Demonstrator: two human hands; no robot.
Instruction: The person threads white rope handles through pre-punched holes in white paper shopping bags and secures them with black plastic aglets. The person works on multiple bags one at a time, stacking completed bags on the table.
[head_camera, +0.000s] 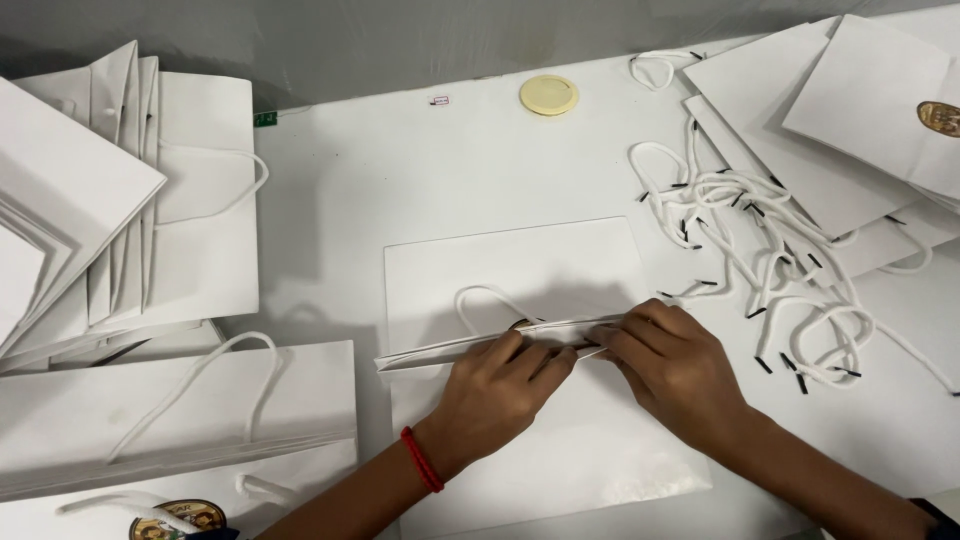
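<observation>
Both hands, left hand (500, 375) and right hand (665, 365), pinch the flat paper bag's (530, 270) folded rim, steadying it by the cord handle (480, 300) on the table (400, 170).

White bag (520, 270) mid-table, white cord handle (487, 300). White cords (760, 250) with black tips toward right edge. White bags (150, 200) stacked at left edge, more (850, 110) at far right corner. Pale yellow disc (549, 95) by far edge. Red band (422, 459) on left wrist. White table (400, 170). Gold-and-brown round emblem (178, 519) at near left corner.
</observation>
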